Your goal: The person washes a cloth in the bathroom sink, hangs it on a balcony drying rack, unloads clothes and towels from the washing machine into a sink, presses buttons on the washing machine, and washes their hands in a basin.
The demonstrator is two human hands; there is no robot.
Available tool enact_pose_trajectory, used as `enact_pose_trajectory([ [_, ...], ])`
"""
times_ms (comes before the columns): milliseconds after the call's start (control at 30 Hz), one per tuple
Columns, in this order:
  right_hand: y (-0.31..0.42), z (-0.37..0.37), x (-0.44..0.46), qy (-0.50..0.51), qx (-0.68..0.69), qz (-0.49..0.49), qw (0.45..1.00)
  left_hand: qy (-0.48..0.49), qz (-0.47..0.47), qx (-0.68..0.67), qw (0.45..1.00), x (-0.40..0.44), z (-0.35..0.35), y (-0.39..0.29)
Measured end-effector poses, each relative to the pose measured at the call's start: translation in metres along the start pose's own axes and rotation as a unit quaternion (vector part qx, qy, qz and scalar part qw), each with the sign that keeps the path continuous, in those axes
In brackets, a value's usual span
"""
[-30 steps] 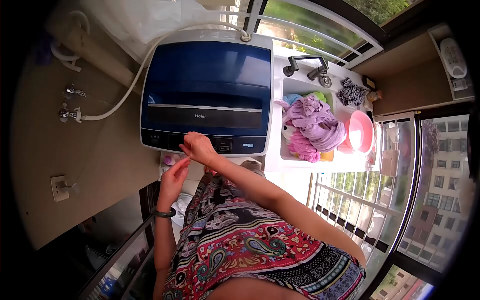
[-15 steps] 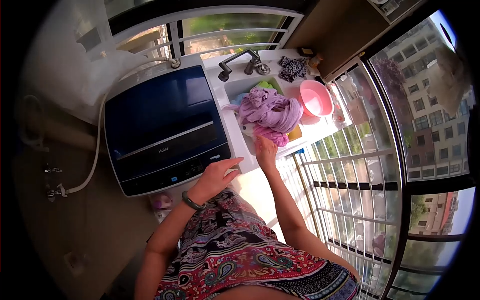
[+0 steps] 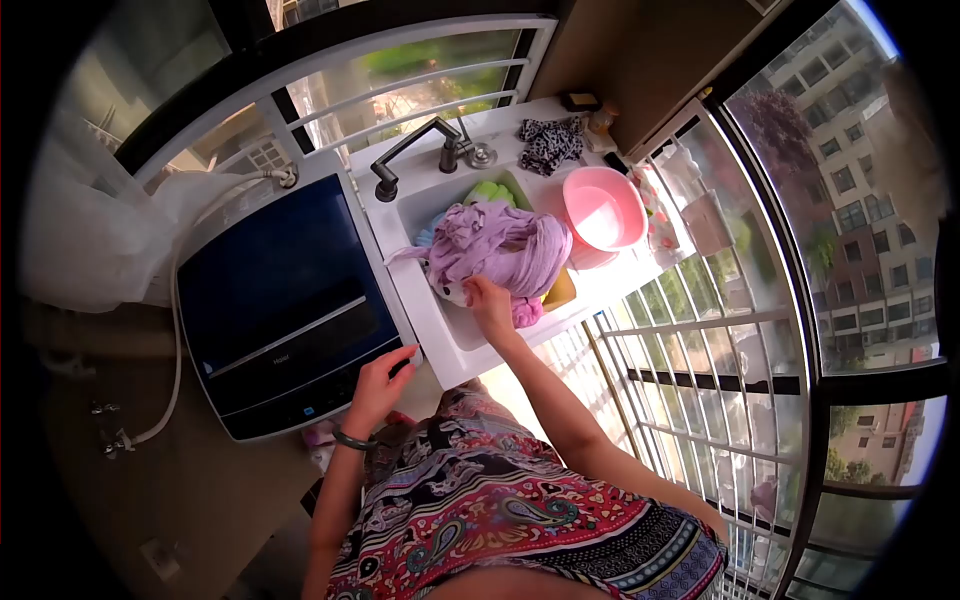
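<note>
A heap of laundry lies in the white sink (image 3: pixel 452 355). On top is a crumpled purple cloth (image 3: pixel 505 245), with a pink cloth (image 3: pixel 526 312) below it and a green one (image 3: pixel 490 191) behind. My right hand (image 3: pixel 488 308) is at the near edge of the heap, its fingers bent together against the purple cloth and a whitish piece. What they pinch, if anything, is hidden. My left hand (image 3: pixel 378 388), a dark bangle on its wrist, hovers by the front right corner of the washing machine (image 3: pixel 290 300). Its fingers are apart and hold nothing.
A dark faucet (image 3: pixel 420 150) arches over the back of the sink. To the right stands a pink basin (image 3: pixel 606 210) on the white counter. A black-and-white patterned cloth (image 3: pixel 550 145) lies behind it. Barred windows (image 3: pixel 690 350) run along the right side.
My right hand has shifted from the pink cloth leftward along the heap to the purple cloth's edge. My left hand remains open near the washer's corner. The view has turned slightly.
</note>
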State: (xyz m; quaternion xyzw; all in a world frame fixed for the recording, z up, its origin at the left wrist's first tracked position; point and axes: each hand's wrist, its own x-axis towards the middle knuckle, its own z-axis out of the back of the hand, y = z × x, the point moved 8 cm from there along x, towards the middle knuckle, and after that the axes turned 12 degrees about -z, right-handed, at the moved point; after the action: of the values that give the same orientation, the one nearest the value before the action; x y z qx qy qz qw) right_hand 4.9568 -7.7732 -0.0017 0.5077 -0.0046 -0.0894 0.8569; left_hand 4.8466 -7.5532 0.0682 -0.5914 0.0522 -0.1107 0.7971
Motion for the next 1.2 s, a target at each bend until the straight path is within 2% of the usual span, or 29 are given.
enact_pose_trajectory([
  [100, -0.006, 0.002, 0.018, -0.002, -0.060, -0.019, 0.998, 0.018, 0.035, 0.002, 0.999, 0.023, -0.029, 0.000],
  [133, -0.005, 0.006, 0.022, 0.008, -0.055, -0.008, 0.998, 0.007, 0.002, 0.017, 1.000, 0.031, -0.034, -0.008],
  [167, 0.000, 0.011, 0.024, 0.017, -0.054, -0.009, 0.998, 0.002, 0.009, 0.019, 1.000, 0.037, -0.038, -0.011],
  [233, -0.012, 0.019, 0.032, 0.068, -0.128, -0.099, 0.984, 0.009, 0.022, 0.030, 0.999, 0.049, -0.049, -0.017],
  [267, -0.018, 0.025, 0.037, 0.065, -0.131, -0.105, 0.984, -0.017, -0.003, 0.028, 0.999, 0.053, -0.052, -0.018],
  [300, -0.013, 0.028, 0.042, 0.083, -0.059, -0.041, 0.994, -0.018, 0.033, -0.010, 0.999, 0.054, -0.057, -0.014],
  [333, -0.008, 0.034, 0.045, 0.100, 0.015, 0.023, 0.995, -0.024, 0.026, -0.045, 0.998, 0.056, -0.065, -0.011],
  [367, -0.009, 0.044, 0.048, 0.093, 0.012, 0.016, 0.995, -0.030, 0.019, -0.078, 0.996, 0.059, -0.071, -0.014],
  [400, -0.003, 0.060, 0.051, 0.053, 0.062, 0.047, 0.996, -0.001, 0.057, -0.133, 0.989, 0.060, -0.081, -0.013],
  [433, 0.004, 0.074, 0.050, 0.012, 0.113, 0.079, 0.990, 0.009, 0.056, -0.133, 0.990, 0.064, -0.088, -0.014],
  [467, -0.002, 0.086, 0.052, 0.001, 0.125, 0.036, 0.992, 0.022, 0.055, -0.166, 0.984, 0.069, -0.096, -0.016],
  [500, -0.011, 0.096, 0.053, -0.011, 0.128, 0.031, 0.991, 0.037, 0.056, -0.200, 0.978, 0.074, -0.105, -0.018],
  [600, -0.049, 0.131, 0.053, -0.053, 0.068, -0.125, 0.988, 0.060, 0.040, -0.236, 0.969, 0.089, -0.130, -0.020],
  [733, -0.082, 0.178, 0.069, -0.061, 0.081, -0.121, 0.987, 0.045, 0.045, -0.299, 0.952, 0.102, -0.165, -0.031],
  [767, -0.089, 0.192, 0.077, -0.066, 0.069, -0.113, 0.989, 0.044, 0.042, -0.307, 0.950, 0.106, -0.174, -0.036],
  [800, -0.099, 0.206, 0.086, -0.055, 0.052, -0.147, 0.986, 0.045, 0.052, -0.316, 0.946, 0.106, -0.185, -0.037],
  [833, -0.104, 0.226, 0.099, -0.081, 0.005, -0.127, 0.989, 0.046, 0.061, -0.323, 0.943, 0.108, -0.196, -0.037],
  [867, -0.104, 0.252, 0.107, -0.135, -0.058, -0.088, 0.985, 0.037, 0.068, -0.337, 0.938, 0.112, -0.203, -0.044],
  [967, -0.151, 0.324, 0.146, -0.252, -0.187, -0.090, 0.945, 0.029, 0.068, -0.331, 0.941, 0.126, -0.225, -0.048],
  [1033, -0.174, 0.347, 0.172, -0.242, -0.192, -0.103, 0.945, 0.005, 0.077, -0.336, 0.939, 0.145, -0.243, -0.042],
  [1100, -0.192, 0.340, 0.206, -0.148, -0.118, -0.114, 0.975, 0.000, 0.098, -0.337, 0.936, 0.173, -0.268, -0.034],
  [1133, -0.195, 0.331, 0.222, -0.125, -0.156, -0.073, 0.977, -0.008, 0.108, -0.340, 0.934, 0.186, -0.284, -0.028],
  [1167, -0.206, 0.318, 0.239, -0.058, -0.065, -0.119, 0.989, -0.019, 0.136, -0.398, 0.907, 0.206, -0.304, -0.028],
  [1200, -0.225, 0.309, 0.259, -0.072, -0.074, -0.116, 0.988, -0.030, 0.162, -0.453, 0.876, 0.228, -0.323, -0.028],
])
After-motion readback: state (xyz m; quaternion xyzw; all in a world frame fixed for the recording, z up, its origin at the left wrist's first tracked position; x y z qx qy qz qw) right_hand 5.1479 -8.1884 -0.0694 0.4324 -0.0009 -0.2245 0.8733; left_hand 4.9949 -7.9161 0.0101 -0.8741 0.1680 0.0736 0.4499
